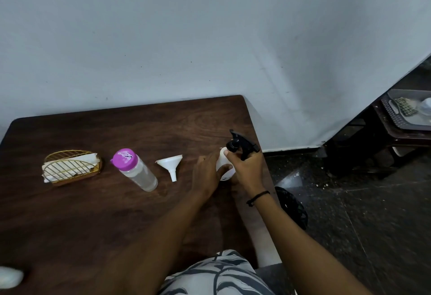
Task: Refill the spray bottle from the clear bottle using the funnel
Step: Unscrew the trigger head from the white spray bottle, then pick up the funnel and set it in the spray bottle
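Hands (224, 168) around smooth, seemingly rounded spray bottle (223, 166)

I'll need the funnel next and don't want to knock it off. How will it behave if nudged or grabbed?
The white funnel lies on its side on the table, so a nudge would probably swing it in an arc round its spout. It looks like thin plastic, likely very light and easily flicked. A pinch on the rim should hold.

A plain domestic room, likely a home: a dark wood-grain table (93, 213) stands against a bare, scuffed pale wall (163, 38). At three o'clock, speckled dark floor tiles (363, 213) and a low stand bearing a grey plastic tray (396, 117).
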Available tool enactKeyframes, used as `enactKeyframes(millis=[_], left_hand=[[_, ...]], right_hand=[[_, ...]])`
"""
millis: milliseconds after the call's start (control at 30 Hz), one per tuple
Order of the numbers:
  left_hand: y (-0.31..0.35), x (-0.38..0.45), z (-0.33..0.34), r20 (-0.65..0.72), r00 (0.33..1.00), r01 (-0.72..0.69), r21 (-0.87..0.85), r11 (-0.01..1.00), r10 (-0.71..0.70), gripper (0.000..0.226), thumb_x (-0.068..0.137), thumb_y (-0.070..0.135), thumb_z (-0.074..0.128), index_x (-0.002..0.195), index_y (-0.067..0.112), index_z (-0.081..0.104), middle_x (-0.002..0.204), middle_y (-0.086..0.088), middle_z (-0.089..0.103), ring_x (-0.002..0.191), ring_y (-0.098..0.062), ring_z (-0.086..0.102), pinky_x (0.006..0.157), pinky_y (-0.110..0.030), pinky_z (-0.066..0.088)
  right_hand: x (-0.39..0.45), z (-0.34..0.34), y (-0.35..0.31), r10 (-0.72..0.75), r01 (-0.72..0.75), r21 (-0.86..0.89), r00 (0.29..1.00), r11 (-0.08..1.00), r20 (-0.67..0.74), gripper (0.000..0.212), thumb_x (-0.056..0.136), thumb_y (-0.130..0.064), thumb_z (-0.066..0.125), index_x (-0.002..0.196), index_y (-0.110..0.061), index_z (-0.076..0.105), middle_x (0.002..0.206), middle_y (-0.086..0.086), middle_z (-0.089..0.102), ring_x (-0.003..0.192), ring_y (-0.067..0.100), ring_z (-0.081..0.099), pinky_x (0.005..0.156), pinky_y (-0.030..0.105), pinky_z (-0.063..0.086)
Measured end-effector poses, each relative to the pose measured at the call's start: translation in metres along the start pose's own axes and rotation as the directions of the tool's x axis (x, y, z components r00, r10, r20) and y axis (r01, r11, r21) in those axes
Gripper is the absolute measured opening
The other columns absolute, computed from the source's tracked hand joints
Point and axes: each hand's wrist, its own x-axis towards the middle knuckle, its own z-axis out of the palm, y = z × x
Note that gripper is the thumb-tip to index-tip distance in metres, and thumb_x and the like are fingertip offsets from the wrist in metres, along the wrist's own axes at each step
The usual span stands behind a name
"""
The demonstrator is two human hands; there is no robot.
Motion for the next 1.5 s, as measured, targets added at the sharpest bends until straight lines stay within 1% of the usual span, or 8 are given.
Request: enactKeyframes(millis=[233, 500, 667, 833, 967, 1133, 1233, 1500], left_hand=[[0.000, 0.001, -0.001, 0.024, 1.000, 0.007, -0.039, 0.999, -0.006, 0.060, 0.089, 0.061, 0.056, 0.132, 0.020, 0.053, 0.128, -0.001, 0.062, 0.118, -0.022, 0.054, 0.094, -0.035, 0.044], [-0.004, 0.002, 0.001, -0.002, 1.000, -0.020, -0.028, 0.999, 0.020, 0.058, 0.086, 0.064, 0.057, 0.126, 0.022, 0.057, 0.120, 0.002, 0.067, 0.110, -0.020, 0.058, 0.089, -0.040, 0.050], [-0.001, 0.001, 0.001, -0.015, 1.000, -0.023, -0.002, 1.000, 0.023, 0.057, 0.088, 0.057, 0.061, 0.130, 0.019, 0.056, 0.126, -0.002, 0.065, 0.114, -0.022, 0.057, 0.091, -0.036, 0.047], [-0.003, 0.000, 0.001, -0.019, 0.999, -0.031, 0.008, 0.999, 0.031, 0.056, 0.087, 0.059, 0.060, 0.127, 0.020, 0.057, 0.122, 0.000, 0.066, 0.110, -0.021, 0.058, 0.090, -0.038, 0.050], [-0.006, 0.001, 0.002, -0.034, 0.998, -0.061, 0.012, 0.998, 0.061, 0.054, 0.087, 0.061, 0.058, 0.124, 0.021, 0.059, 0.116, 0.003, 0.068, 0.103, -0.018, 0.060, 0.088, -0.038, 0.051], [-0.008, 0.000, 0.000, -0.063, 0.993, -0.099, 0.022, 0.995, 0.101, 0.052, 0.087, 0.059, 0.060, 0.120, 0.018, 0.061, 0.109, 0.003, 0.069, 0.095, -0.016, 0.062, 0.084, -0.034, 0.050], [-0.005, -0.002, -0.003, -0.097, 0.986, -0.129, 0.033, 0.991, 0.132, 0.050, 0.086, 0.056, 0.063, 0.116, 0.016, 0.065, 0.107, 0.002, 0.071, 0.094, -0.013, 0.063, 0.084, -0.029, 0.048], [-0.005, -0.010, -0.008, -0.082, 0.990, -0.109, 0.054, 0.993, 0.113, 0.056, 0.083, 0.059, 0.060, 0.116, 0.015, 0.067, 0.111, -0.002, 0.073, 0.100, -0.017, 0.065, 0.091, -0.033, 0.049]], right_hand=[[0.003, -0.010, -0.013, -0.027, 0.028, -0.011, 0.999, 1.000, 0.039, 0.036, 0.079, -0.023, 0.079, 0.111, -0.010, 0.070, 0.104, 0.005, 0.074, 0.099, 0.019, 0.071, 0.088, 0.040, 0.059], [0.006, -0.026, -0.072, -0.165, 0.182, 0.207, 0.981, 0.961, -0.098, 0.016, 0.087, -0.002, 0.072, 0.100, -0.010, 0.072, 0.100, 0.007, 0.075, 0.097, 0.018, 0.072, 0.086, 0.027, 0.055], [0.012, -0.040, -0.107, -0.236, 0.282, 0.270, 0.953, 0.921, -0.190, 0.018, 0.082, -0.010, 0.077, 0.093, -0.024, 0.075, 0.101, 0.006, 0.076, 0.102, 0.032, 0.071, 0.095, 0.052, 0.054], [0.025, -0.059, -0.106, -0.249, 0.288, 0.085, 0.916, 0.954, -0.314, 0.030, 0.079, -0.017, 0.079, 0.102, -0.029, 0.064, 0.104, 0.000, 0.073, 0.101, 0.018, 0.070, 0.092, 0.047, 0.056], [0.035, -0.064, -0.079, -0.194, 0.123, -0.282, 0.951, 0.952, -0.241, 0.035, 0.081, -0.016, 0.074, 0.113, -0.016, 0.061, 0.098, -0.003, 0.066, 0.091, 0.016, 0.064, 0.074, 0.016, 0.049], [0.031, -0.046, -0.012, 0.081, -0.122, -0.626, 0.992, 0.770, -0.095, 0.025, 0.084, -0.017, 0.062, 0.109, -0.014, 0.059, 0.107, 0.012, 0.067, 0.097, 0.035, 0.064, 0.074, 0.032, 0.046], [0.027, -0.037, 0.019, 0.152, -0.140, -0.777, 0.987, 0.614, -0.059, 0.053, 0.085, -0.018, 0.062, 0.135, -0.020, 0.045, 0.126, 0.014, 0.058, 0.110, 0.039, 0.060, 0.088, 0.045, 0.050], [0.028, -0.027, 0.078, 0.042, 0.026, -0.974, 0.998, 0.227, 0.036, 0.048, 0.101, -0.017, 0.042, 0.147, -0.010, 0.033, 0.138, 0.021, 0.049, 0.109, 0.037, 0.060, 0.084, 0.045, 0.048]])
